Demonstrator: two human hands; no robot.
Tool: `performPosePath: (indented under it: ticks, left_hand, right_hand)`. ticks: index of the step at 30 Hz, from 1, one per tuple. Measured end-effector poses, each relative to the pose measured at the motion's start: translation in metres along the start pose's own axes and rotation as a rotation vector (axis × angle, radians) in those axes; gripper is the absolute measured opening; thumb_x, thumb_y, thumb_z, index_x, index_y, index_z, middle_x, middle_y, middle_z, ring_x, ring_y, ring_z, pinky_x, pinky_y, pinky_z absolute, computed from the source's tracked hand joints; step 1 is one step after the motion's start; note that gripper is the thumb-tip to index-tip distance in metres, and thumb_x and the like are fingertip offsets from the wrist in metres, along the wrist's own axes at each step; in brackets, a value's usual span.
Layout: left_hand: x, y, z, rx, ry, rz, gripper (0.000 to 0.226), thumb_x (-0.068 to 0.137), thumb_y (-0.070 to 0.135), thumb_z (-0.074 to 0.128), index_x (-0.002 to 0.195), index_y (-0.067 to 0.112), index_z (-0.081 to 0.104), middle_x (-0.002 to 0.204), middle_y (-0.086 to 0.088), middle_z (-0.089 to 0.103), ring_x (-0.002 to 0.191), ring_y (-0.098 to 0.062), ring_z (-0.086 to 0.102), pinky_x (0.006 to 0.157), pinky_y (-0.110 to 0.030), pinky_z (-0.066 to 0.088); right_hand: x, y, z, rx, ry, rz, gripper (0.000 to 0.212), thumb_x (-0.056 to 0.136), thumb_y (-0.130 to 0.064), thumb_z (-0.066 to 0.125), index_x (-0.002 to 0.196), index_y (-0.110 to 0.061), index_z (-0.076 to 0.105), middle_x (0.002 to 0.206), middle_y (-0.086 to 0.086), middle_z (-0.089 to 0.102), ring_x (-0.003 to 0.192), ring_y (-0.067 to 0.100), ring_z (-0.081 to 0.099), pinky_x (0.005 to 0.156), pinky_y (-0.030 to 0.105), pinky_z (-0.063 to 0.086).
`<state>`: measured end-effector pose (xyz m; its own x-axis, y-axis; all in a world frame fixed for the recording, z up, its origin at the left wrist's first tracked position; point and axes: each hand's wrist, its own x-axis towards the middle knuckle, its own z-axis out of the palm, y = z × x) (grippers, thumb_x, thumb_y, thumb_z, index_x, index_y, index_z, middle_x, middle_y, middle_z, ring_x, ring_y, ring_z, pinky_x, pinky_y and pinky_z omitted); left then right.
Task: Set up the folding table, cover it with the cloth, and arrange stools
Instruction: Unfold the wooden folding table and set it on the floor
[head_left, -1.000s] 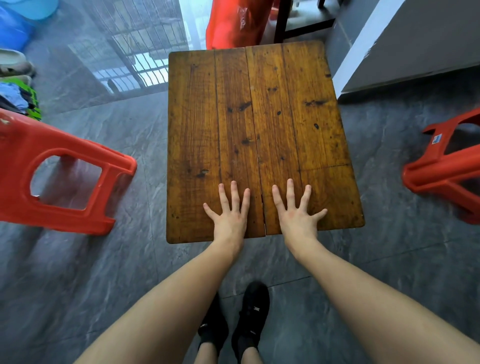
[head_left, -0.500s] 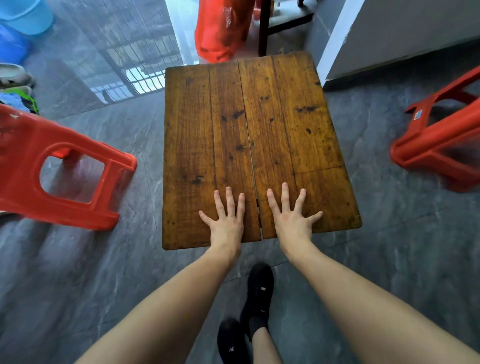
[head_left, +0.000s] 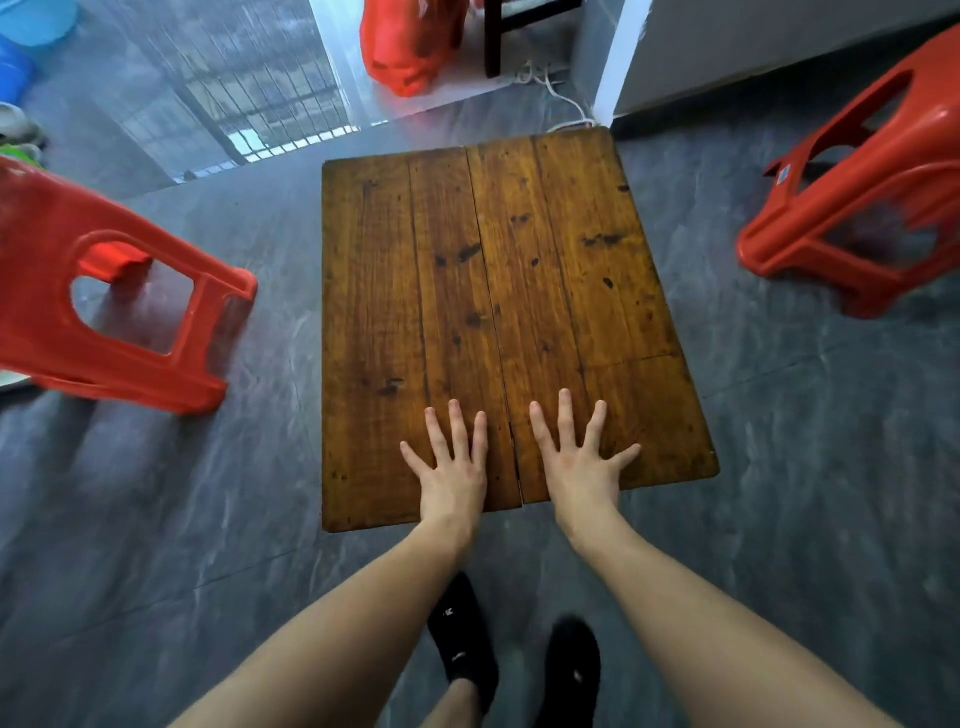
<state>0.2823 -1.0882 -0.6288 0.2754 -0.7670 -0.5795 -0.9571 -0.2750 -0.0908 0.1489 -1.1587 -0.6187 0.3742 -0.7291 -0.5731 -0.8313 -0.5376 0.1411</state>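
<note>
The grey tiled floor (head_left: 156, 519) fills most of the frame, glossy enough to mirror a window grille in the upper left. At the centre stands the folding table (head_left: 498, 291), its wooden top made of long planks running away from the viewer, with a seam down the middle that opens into a small gap at the near edge. It looks stiff and fairly heavy, a hard varnished surface that would be slick under a flat palm; I judge the surest hold to be over the edges at the sides or the near lip, not on the top face. Its legs are hidden beneath the top.

A red plastic stool (head_left: 119, 306) sits at the left of the frame, well apart from the table, and a second red stool (head_left: 852, 208) at the upper right, also apart. Both look light, rigid and easy to lift by a cut-out or the seat rim. A red plastic bag (head_left: 410, 41) lies at the top centre beyond the table. No cloth can be made out.

The left hand (head_left: 454, 478) lies flat on the near end of the top, fingers spread, gripping nothing. The right hand (head_left: 584, 467) rests just beside it across the seam, likewise splayed and empty. Two black shoes (head_left: 462, 639) show at the bottom centre.
</note>
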Motion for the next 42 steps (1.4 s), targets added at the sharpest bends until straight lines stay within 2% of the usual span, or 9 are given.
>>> performPosePath:
  ticks: [3,8,14,19,25,29,37,42]
  left_hand:
    - [-0.02,0.023,0.017,0.006,0.013,-0.001,0.116,0.088,0.017,0.066,0.14,0.008,-0.038,0.15,-0.028,-0.034,0.136,-0.055,-0.026,0.107,-0.074,0.009]
    - [-0.052,0.059,0.037,-0.019,0.023,-0.029,0.113,0.089,0.018,0.064,0.139,0.008,-0.037,0.15,-0.028,-0.033,0.137,-0.055,-0.023,0.107,-0.073,0.015]
    - [-0.091,0.094,0.056,0.003,0.002,-0.051,0.115,0.087,0.022,0.066,0.142,0.009,-0.035,0.151,-0.027,-0.032,0.137,-0.055,-0.022,0.108,-0.072,0.015]
    - [-0.132,0.124,0.072,0.021,0.006,-0.049,0.106,0.092,0.023,0.06,0.144,0.007,-0.031,0.151,-0.03,-0.03,0.138,-0.056,-0.019,0.11,-0.07,0.004]
    - [-0.18,0.171,0.082,0.022,-0.024,-0.011,0.108,0.091,0.028,0.062,0.145,0.004,-0.029,0.151,-0.033,-0.027,0.137,-0.058,-0.018,0.109,-0.072,0.003]
    - [-0.205,0.19,0.087,0.029,-0.087,0.029,0.115,0.087,0.035,0.067,0.147,0.003,-0.027,0.15,-0.034,-0.027,0.136,-0.059,-0.019,0.108,-0.074,0.004]
    - [-0.236,0.203,0.126,0.122,-0.034,0.126,0.135,0.072,0.048,0.076,0.143,-0.002,-0.028,0.148,-0.038,-0.025,0.134,-0.064,-0.015,0.108,-0.072,0.009]
    - [-0.261,0.204,0.16,0.176,-0.009,0.19,0.139,0.07,0.05,0.075,0.139,-0.005,-0.032,0.146,-0.041,-0.024,0.132,-0.066,-0.014,0.108,-0.071,0.01]
  right_hand:
    - [-0.022,0.016,0.022,0.008,0.006,-0.004,0.13,0.083,-0.024,0.075,0.139,-0.024,-0.043,0.15,0.018,-0.04,0.141,0.053,-0.017,0.1,0.077,0.026]
    - [-0.053,0.043,0.045,-0.034,0.031,-0.052,0.122,0.087,-0.025,0.069,0.141,-0.022,-0.04,0.153,0.02,-0.035,0.141,0.055,-0.01,0.108,0.074,0.011]
    - [-0.095,0.065,0.073,-0.01,0.016,-0.071,0.117,0.088,-0.019,0.068,0.144,-0.024,-0.035,0.153,0.018,-0.035,0.141,0.054,-0.013,0.104,0.076,0.02]
    - [-0.138,0.08,0.099,-0.005,-0.012,-0.073,0.124,0.084,-0.021,0.073,0.143,-0.024,-0.036,0.153,0.017,-0.036,0.141,0.053,-0.014,0.103,0.077,0.021]
    - [-0.183,0.116,0.13,-0.016,-0.02,-0.054,0.137,0.078,-0.024,0.079,0.137,-0.025,-0.045,0.151,0.014,-0.04,0.141,0.052,-0.018,0.1,0.079,0.02]
    - [-0.213,0.13,0.147,0.026,-0.041,-0.039,0.138,0.076,-0.026,0.079,0.138,-0.027,-0.044,0.152,0.012,-0.04,0.14,0.051,-0.021,0.1,0.081,0.016]
    - [-0.26,0.126,0.192,0.072,-0.018,0.048,0.133,0.079,-0.026,0.078,0.14,-0.029,-0.041,0.153,0.009,-0.039,0.14,0.049,-0.024,0.1,0.081,0.011]
    - [-0.295,0.112,0.228,0.085,-0.014,0.101,0.144,0.07,-0.03,0.084,0.138,-0.027,-0.043,0.152,0.01,-0.039,0.14,0.05,-0.024,0.099,0.081,0.01]
